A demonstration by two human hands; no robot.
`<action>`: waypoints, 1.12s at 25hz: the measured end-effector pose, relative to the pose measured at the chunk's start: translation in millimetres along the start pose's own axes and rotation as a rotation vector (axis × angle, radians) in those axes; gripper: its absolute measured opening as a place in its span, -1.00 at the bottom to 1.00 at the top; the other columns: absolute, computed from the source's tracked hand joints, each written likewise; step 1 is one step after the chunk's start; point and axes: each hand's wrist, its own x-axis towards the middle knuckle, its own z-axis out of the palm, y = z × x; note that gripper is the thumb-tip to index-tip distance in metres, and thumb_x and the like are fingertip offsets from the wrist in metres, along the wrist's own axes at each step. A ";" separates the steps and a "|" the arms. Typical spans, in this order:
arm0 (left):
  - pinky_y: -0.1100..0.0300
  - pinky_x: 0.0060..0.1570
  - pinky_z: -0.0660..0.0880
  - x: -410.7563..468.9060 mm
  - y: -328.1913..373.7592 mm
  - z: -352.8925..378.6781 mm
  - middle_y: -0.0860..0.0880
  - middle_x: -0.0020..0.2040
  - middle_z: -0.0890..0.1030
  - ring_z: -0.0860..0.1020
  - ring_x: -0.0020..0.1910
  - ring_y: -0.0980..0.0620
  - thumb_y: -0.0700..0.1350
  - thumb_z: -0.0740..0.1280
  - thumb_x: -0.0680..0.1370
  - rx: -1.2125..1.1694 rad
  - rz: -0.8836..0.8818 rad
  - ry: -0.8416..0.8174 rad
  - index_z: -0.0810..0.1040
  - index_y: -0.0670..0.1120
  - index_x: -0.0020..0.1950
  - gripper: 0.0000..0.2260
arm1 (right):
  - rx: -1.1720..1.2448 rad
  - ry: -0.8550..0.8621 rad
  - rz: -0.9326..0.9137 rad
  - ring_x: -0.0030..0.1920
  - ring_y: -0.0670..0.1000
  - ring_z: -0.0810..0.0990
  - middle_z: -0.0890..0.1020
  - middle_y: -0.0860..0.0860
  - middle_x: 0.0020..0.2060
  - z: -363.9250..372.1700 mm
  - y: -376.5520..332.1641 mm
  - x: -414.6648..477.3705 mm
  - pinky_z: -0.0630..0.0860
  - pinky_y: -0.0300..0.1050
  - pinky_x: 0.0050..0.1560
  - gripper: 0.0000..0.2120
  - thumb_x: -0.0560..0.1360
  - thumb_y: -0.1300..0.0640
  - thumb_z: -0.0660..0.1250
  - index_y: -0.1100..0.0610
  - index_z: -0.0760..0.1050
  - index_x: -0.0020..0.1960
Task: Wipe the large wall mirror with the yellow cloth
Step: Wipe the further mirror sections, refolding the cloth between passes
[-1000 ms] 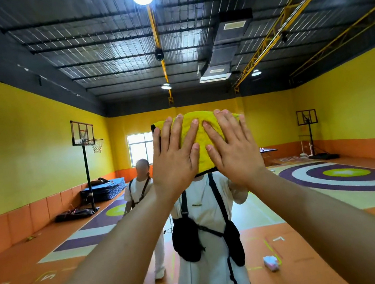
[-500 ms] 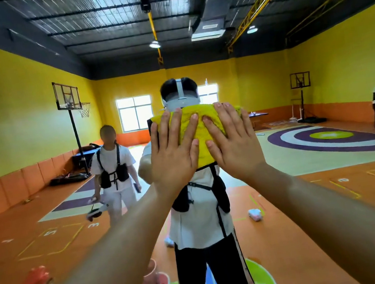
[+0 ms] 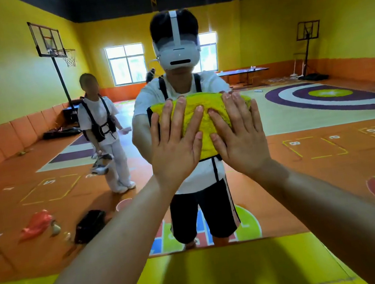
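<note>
Most of the crumpled yellow cloth [image 3: 209,101] was buried under the hands, so only its top edge and a middle strip showed. The large wall mirror [image 3: 323,181] ran off frame at the top and sides, with just its bottom edge visible above a yellow padded mat [image 3: 203,277]. The left hand [image 3: 177,148] and right hand [image 3: 240,138] sat side by side, arms outstretched, fingers straight and spread, pressing the cloth flat against the glass.

The left hand [image 3: 175,148] and right hand [image 3: 240,138] now press the soft yellow cloth [image 3: 204,112] lower on the big wall mirror [image 3: 307,159]. A white headset [image 3: 178,54] now shows above.
</note>
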 end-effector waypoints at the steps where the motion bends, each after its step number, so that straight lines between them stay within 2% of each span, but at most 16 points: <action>1: -0.25 0.52 0.16 -10.5 2.9 1.1 -0.16 0.58 0.27 0.22 0.57 -0.23 0.06 0.18 0.67 -0.004 -0.003 -0.014 0.32 0.04 0.57 -0.54 | 0.013 -0.015 0.005 0.61 0.24 0.16 0.22 0.22 0.59 1.4 -3.7 -11.3 0.16 0.39 0.53 -0.47 0.67 -0.05 0.24 0.08 0.30 0.59; 8: -0.25 0.53 0.12 -89.5 21.9 12.1 -0.18 0.58 0.26 0.20 0.57 -0.24 0.07 0.20 0.67 -0.014 0.007 -0.088 0.26 0.05 0.60 -0.52 | 0.038 -0.090 0.010 0.58 0.29 0.22 0.28 0.27 0.55 7.0 -28.1 -90.9 0.19 0.38 0.52 -0.53 0.68 -0.03 0.28 0.07 0.40 0.54; 12: -0.24 0.52 0.15 -147.3 35.7 18.2 -0.15 0.58 0.24 0.20 0.57 -0.23 0.10 0.26 0.66 -0.054 0.005 -0.123 0.27 0.07 0.60 -0.49 | 0.095 -0.145 0.012 0.61 0.25 0.16 0.26 0.23 0.56 12.3 -43.5 -147.6 0.15 0.35 0.54 -0.58 0.66 -0.02 0.30 0.05 0.46 0.50; 15: -0.22 0.53 0.14 -188.7 42.4 17.9 -0.13 0.60 0.20 0.16 0.59 -0.21 0.12 0.30 0.64 -0.078 0.022 -0.177 0.29 0.07 0.58 -0.48 | 0.153 -0.188 0.007 0.62 0.26 0.13 0.24 0.24 0.55 14.5 -55.3 -190.9 0.13 0.33 0.55 -0.54 0.64 0.00 0.32 0.06 0.42 0.51; 19: -0.18 0.56 0.05 -235.3 48.0 22.5 -0.07 0.66 -0.01 0.01 0.63 -0.17 0.15 0.29 0.65 -0.071 0.059 -0.253 0.26 0.11 0.58 -0.49 | 0.202 -0.274 0.033 0.63 0.24 0.05 0.21 0.24 0.57 18.1 -73.4 -240.5 0.09 0.35 0.56 -0.43 0.56 0.06 0.47 0.04 0.40 0.53; 23: -0.19 0.54 0.12 -281.0 59.1 23.2 -0.05 0.66 -0.02 0.02 0.63 -0.16 0.12 0.28 0.67 -0.096 0.041 -0.322 0.20 0.11 0.60 -0.47 | 0.212 -0.324 0.045 0.64 0.21 0.03 0.16 0.20 0.59 21.0 -90.4 -285.2 0.09 0.34 0.56 -0.42 0.59 0.05 0.44 0.00 0.33 0.55; 26: -0.18 0.52 0.22 -323.8 68.8 19.1 -0.06 0.66 0.03 0.08 0.62 -0.16 0.09 0.30 0.66 -0.089 0.062 -0.388 0.10 0.00 0.64 -0.37 | 0.203 -0.372 0.031 0.64 0.20 0.07 0.16 0.18 0.60 21.2 -103.0 -326.6 0.16 0.32 0.55 -0.41 0.58 0.06 0.44 -0.02 0.32 0.56; 28: -0.16 0.51 0.25 -352.5 77.5 15.1 -0.09 0.65 0.07 0.15 0.60 -0.17 0.07 0.32 0.66 -0.095 0.061 -0.433 0.07 -0.11 0.65 -0.33 | 0.199 -0.436 0.045 0.64 0.18 0.07 0.11 0.15 0.63 19.7 -112.0 -356.4 0.12 0.29 0.56 -0.40 0.59 0.07 0.43 -0.04 0.33 0.57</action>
